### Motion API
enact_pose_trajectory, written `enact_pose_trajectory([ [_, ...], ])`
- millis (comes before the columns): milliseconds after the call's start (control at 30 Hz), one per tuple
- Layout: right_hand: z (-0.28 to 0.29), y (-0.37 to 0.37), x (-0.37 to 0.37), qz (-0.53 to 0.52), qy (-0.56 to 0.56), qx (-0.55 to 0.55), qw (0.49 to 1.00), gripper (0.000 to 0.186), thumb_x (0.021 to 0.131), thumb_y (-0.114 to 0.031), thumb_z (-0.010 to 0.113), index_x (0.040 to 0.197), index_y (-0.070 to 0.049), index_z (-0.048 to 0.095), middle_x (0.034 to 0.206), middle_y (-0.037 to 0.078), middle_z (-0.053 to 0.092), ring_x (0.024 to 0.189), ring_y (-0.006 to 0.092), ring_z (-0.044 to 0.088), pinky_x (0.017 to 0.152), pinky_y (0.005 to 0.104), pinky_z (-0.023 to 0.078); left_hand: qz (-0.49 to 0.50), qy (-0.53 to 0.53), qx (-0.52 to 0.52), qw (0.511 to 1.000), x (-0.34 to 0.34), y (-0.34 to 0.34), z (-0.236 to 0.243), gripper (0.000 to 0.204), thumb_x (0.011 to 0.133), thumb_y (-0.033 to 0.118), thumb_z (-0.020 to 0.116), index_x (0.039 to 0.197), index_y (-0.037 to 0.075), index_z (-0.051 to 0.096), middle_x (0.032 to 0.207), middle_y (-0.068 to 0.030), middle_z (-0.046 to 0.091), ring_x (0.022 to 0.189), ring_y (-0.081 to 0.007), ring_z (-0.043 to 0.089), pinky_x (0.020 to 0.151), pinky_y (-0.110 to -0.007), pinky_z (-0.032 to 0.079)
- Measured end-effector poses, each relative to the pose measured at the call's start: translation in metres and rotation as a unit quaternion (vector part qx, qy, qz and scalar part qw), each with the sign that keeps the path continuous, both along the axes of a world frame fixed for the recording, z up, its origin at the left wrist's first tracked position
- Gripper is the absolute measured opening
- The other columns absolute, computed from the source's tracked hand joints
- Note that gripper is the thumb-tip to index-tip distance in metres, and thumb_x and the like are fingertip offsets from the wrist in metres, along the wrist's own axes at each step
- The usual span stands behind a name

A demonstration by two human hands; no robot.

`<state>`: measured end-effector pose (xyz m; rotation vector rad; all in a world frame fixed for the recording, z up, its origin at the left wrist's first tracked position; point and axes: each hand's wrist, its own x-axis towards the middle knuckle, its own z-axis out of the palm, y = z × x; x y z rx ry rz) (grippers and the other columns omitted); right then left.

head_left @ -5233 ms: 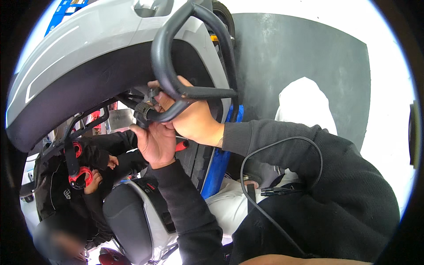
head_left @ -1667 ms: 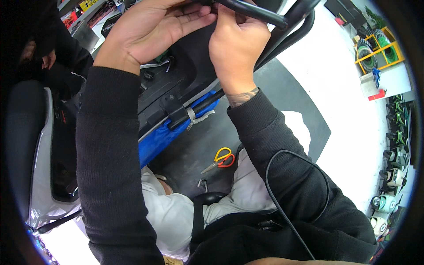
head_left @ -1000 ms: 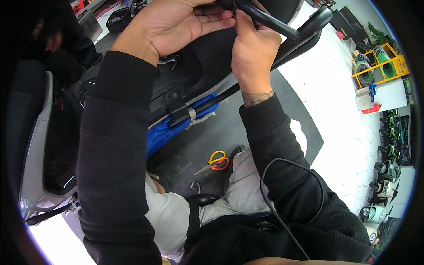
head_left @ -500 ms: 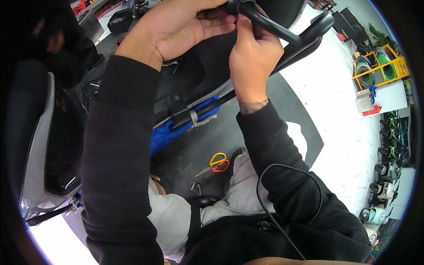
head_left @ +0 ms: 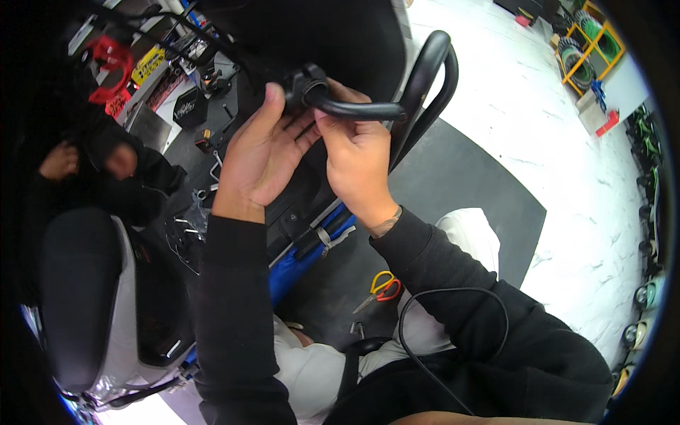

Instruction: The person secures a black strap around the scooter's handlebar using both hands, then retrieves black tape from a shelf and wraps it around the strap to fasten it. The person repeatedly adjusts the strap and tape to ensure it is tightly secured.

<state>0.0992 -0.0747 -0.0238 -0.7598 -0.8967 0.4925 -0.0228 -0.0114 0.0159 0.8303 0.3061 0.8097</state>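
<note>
Lower in view now, right hand point(head_left: 358, 164) grips bent black tube point(head_left: 365, 111), left hand point(head_left: 261, 161) unclenched.

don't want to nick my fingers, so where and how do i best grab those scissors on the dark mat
Probably by the yellow and red handle loops, from above and the right: the scissors lie flat on the mat, loops to the upper right, blades pointing lower left.

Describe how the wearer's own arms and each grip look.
The left sleeve and right sleeve are long and black. The left grip and right grip are ungloved; a dark patterned marking shows beside the right sleeve's end. A thin black cable loops across that sleeve.
</note>
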Motion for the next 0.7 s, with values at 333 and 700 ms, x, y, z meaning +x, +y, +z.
enact_pose_trajectory([
  [333, 0.003, -0.007, 0.005, -0.067, -0.089, -0.009, 0.994, 0.035, 0.098, -0.003, 0.07, 0.133, -0.002, 0.073, 0.128, 0.014, 0.064, 0.112, 0.0267, 0.069, 0.097, 0.0375, 0.055, 0.045, -0.056, 0.006, 0.997, 0.007, -0.002, -0.02, 0.062, 0.109, 0.054, 0.058, 0.145, 0.003, 0.057, 0.143, -0.0118, 0.06, 0.136, -0.0263, 0.053, 0.119, -0.044, 0.042],
  [700, -0.001, -0.001, 0.017, -0.006, -0.085, 0.019, 0.996, 0.038, 0.096, -0.004, 0.072, 0.134, -0.001, 0.071, 0.133, 0.012, 0.059, 0.114, 0.0219, 0.067, 0.097, 0.0327, 0.056, 0.029, -0.057, 0.021, 0.998, 0.002, -0.007, 0.0, 0.055, 0.111, 0.048, 0.057, 0.144, 0.004, 0.058, 0.141, -0.0123, 0.063, 0.134, -0.0286, 0.057, 0.119, -0.046, 0.044],
])
